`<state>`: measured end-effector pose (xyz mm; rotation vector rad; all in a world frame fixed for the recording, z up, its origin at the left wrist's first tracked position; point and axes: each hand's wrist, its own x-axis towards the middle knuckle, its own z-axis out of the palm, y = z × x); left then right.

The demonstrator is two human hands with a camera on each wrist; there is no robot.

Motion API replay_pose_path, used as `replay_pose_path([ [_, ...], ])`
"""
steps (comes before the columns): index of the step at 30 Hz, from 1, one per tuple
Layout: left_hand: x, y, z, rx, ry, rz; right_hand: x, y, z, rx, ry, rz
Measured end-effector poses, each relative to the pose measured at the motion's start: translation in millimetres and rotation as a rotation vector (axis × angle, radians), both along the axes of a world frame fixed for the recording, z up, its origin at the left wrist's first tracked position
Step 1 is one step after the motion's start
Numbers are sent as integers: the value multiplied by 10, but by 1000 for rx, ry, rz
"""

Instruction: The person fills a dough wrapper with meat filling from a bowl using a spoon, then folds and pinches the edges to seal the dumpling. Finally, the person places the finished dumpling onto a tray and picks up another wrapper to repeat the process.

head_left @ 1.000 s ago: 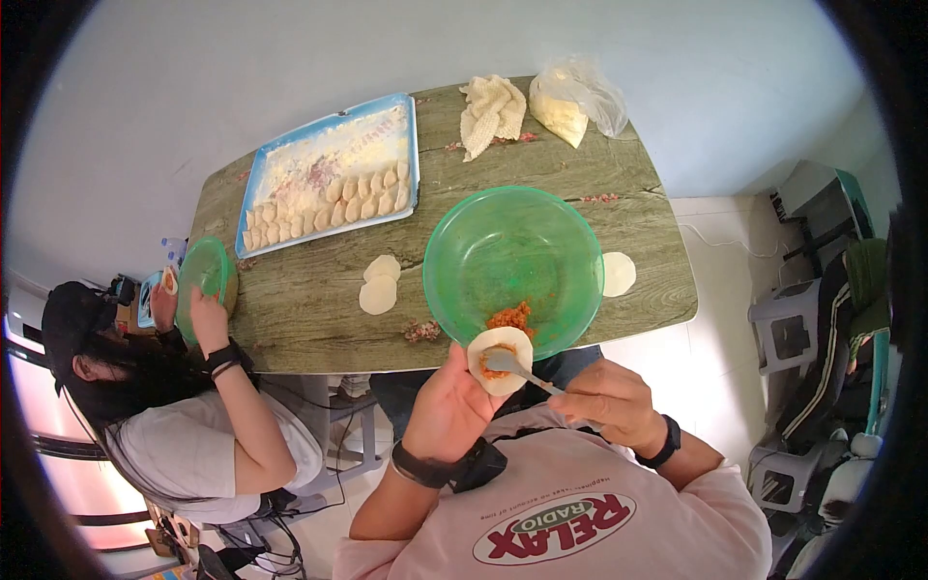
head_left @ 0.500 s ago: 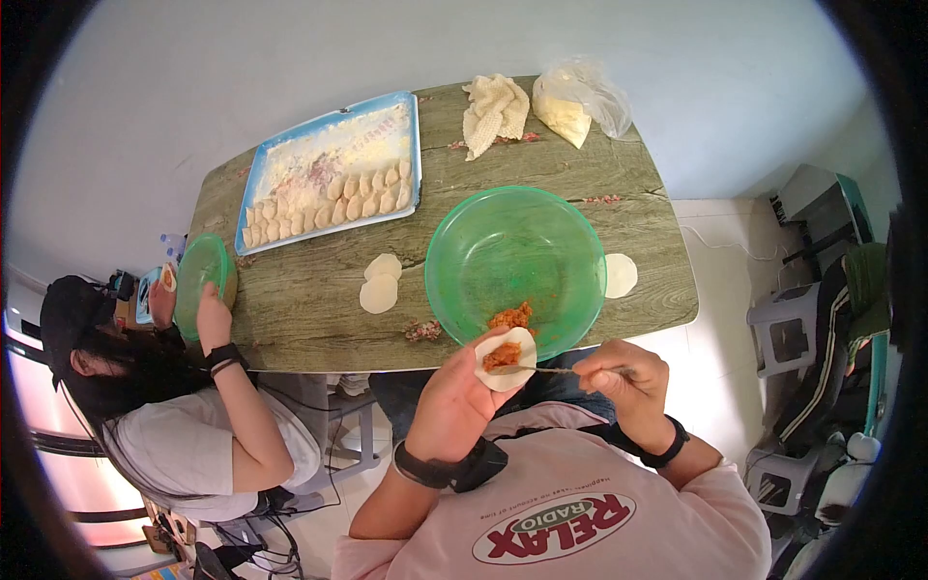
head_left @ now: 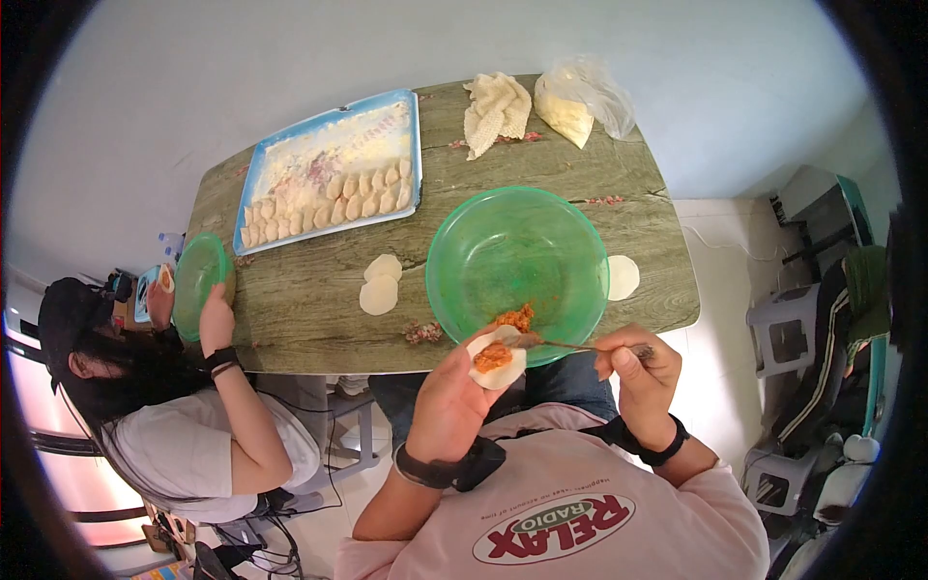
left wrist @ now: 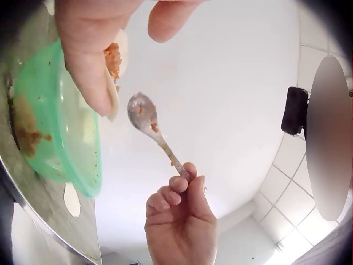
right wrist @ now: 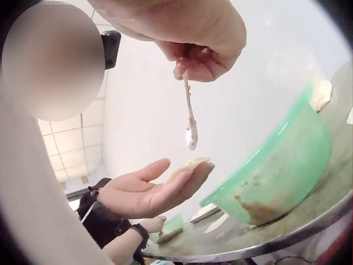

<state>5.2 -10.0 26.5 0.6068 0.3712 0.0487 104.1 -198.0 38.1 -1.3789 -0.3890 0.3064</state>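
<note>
In the head view my left hand [head_left: 449,408] holds a round dough wrapper [head_left: 505,371] on its fingers, with orange-red filling [head_left: 493,358] at the middle. My right hand [head_left: 642,379] pinches the handle of a metal spoon [head_left: 523,340]. In the left wrist view the spoon's bowl [left wrist: 142,113] hangs apart from the wrapper, smeared with bits of filling. The right wrist view shows my left hand [right wrist: 144,194] palm up below the spoon [right wrist: 191,136]. Just beyond both hands stands a large green bowl [head_left: 517,242], with more filling [head_left: 517,316] near its close side.
Loose wrappers [head_left: 379,294] lie left of the bowl, another wrapper [head_left: 623,277] right of it. A blue tray [head_left: 418,145] bears rows of dumplings. A cloth [head_left: 496,111] and a plastic bag [head_left: 570,111] lie at the back. Another person [head_left: 213,435] works by a smaller green bowl [head_left: 198,280].
The spoon has risen off the filling in the wrapper, and my right hand has moved rightward and slightly up. Filling now shows uncovered on the wrapper.
</note>
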Motion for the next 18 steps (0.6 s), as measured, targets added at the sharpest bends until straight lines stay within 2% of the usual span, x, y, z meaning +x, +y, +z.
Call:
replay_pose_path([
  [2,-13,34,-27,4,14,35,50,-2,-25,36,-40,-28],
  [4,-36,65,-37,-75,7,97,131,27,-54,-274,-373,-26],
  [8,-72,91,-78,-84,10,99,203,172,-160,-452,-566,45],
  [10,-79,102,-87,-53,3,92,218,224,-227,-535,-783,54],
  [13,-81,115,-98,-86,17,127,187,280,-231,-619,-868,166],
  [18,-71,134,-127,-101,5,129,115,262,-261,-613,-839,263],
])
